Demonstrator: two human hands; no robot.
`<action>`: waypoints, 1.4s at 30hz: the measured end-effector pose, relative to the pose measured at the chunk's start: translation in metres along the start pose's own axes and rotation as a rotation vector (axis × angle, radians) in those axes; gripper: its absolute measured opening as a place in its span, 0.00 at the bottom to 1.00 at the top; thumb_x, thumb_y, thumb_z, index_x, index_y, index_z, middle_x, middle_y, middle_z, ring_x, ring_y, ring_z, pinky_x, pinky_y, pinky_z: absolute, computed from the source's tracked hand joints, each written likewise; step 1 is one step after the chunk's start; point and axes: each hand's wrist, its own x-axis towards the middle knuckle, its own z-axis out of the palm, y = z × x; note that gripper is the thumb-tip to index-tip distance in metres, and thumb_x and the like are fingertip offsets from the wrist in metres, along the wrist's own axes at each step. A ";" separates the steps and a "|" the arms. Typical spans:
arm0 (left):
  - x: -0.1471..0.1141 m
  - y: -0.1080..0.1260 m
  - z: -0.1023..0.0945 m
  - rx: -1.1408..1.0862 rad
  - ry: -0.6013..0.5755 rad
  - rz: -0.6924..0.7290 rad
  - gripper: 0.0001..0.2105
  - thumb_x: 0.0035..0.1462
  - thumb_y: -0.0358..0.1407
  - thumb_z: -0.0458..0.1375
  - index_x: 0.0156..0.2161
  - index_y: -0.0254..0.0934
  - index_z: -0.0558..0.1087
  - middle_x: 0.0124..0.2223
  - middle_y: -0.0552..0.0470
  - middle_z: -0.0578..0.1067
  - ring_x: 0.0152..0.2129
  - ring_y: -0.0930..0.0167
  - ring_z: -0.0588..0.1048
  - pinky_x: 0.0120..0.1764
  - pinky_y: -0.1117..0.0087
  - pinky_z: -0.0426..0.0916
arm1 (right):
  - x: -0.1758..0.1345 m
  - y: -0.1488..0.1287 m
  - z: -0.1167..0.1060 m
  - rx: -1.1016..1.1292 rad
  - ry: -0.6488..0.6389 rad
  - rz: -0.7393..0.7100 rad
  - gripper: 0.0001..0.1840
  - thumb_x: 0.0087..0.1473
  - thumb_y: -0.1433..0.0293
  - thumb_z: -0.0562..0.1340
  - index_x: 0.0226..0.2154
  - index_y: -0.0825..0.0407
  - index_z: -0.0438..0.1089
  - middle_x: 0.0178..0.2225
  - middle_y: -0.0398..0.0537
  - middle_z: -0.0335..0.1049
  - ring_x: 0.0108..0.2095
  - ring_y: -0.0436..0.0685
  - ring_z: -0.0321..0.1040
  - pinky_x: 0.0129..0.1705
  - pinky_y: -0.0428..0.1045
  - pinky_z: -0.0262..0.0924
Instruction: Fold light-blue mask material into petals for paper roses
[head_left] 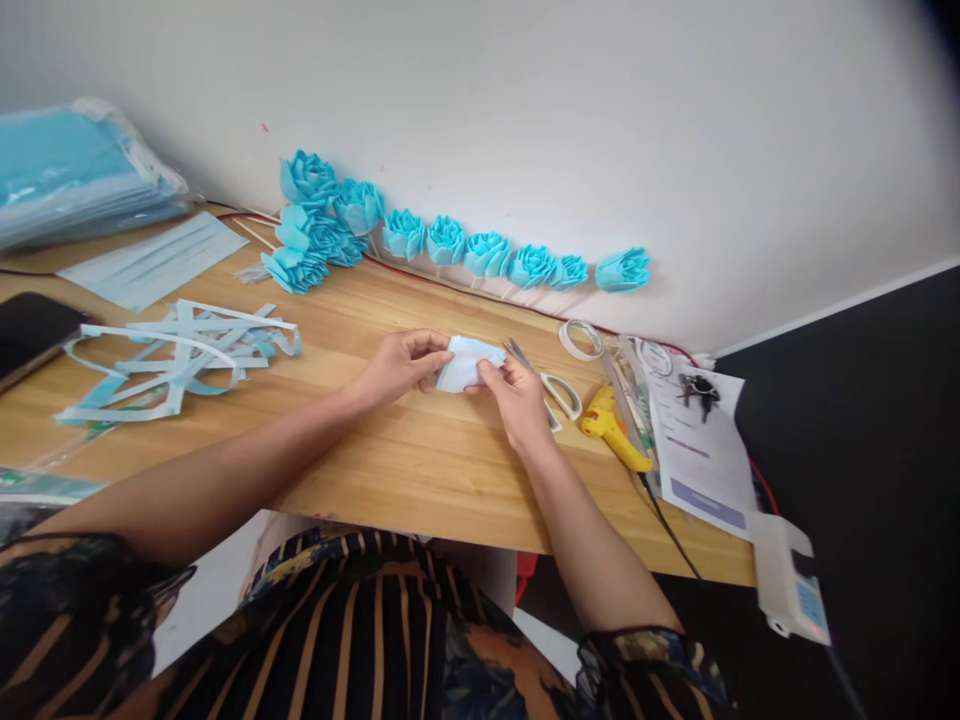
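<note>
Between my two hands is a small folded piece of pale blue and white face-mask fabric [469,365], held just above the wooden table [420,460]. My left hand [409,365] pinches its left edge between thumb and fingers. At its right side, my right hand [514,390] grips it with the thumb on top and fingers behind. Scissors [561,398] with white handles lie beside my right hand, their blades partly hidden by it. Several blue fabric flowers [487,254] on thin sticks stand along the wall at the back.
Cut mask strips [176,355] lie in a heap at left, near a flat mask [154,262], a phone [34,335] and a bagged mask stack [75,175]. At right are a tape roll [580,340], a yellow glue gun [615,428], keys [703,393] on paper [694,450], and a power strip [787,575].
</note>
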 end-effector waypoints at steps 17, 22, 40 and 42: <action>-0.007 0.005 0.005 0.064 -0.117 0.125 0.14 0.50 0.43 0.64 0.35 0.33 0.71 0.29 0.53 0.73 0.23 0.76 0.69 0.26 0.75 0.65 | 0.000 -0.003 0.000 0.109 -0.041 0.069 0.23 0.44 0.48 0.69 0.33 0.49 0.74 0.32 0.46 0.76 0.33 0.57 0.73 0.30 0.51 0.72; -0.013 0.008 0.010 0.110 -0.238 0.165 0.12 0.51 0.41 0.63 0.33 0.34 0.70 0.29 0.54 0.71 0.26 0.75 0.69 0.30 0.73 0.64 | -0.001 -0.002 -0.001 0.137 -0.058 0.065 0.26 0.42 0.43 0.68 0.27 0.49 0.71 0.26 0.45 0.73 0.32 0.58 0.73 0.29 0.51 0.69; -0.018 0.015 0.008 0.058 -0.412 0.075 0.10 0.59 0.39 0.57 0.32 0.33 0.71 0.30 0.53 0.72 0.28 0.74 0.70 0.35 0.72 0.67 | -0.004 -0.006 -0.001 0.133 -0.110 0.162 0.31 0.41 0.38 0.65 0.23 0.49 0.65 0.18 0.39 0.61 0.19 0.50 0.57 0.20 0.47 0.53; -0.018 0.014 0.007 0.060 -0.407 0.076 0.10 0.59 0.40 0.56 0.32 0.34 0.71 0.31 0.52 0.73 0.29 0.72 0.71 0.35 0.71 0.67 | -0.004 -0.007 -0.001 0.092 -0.105 0.162 0.31 0.41 0.37 0.64 0.23 0.49 0.65 0.18 0.40 0.61 0.19 0.50 0.57 0.21 0.47 0.54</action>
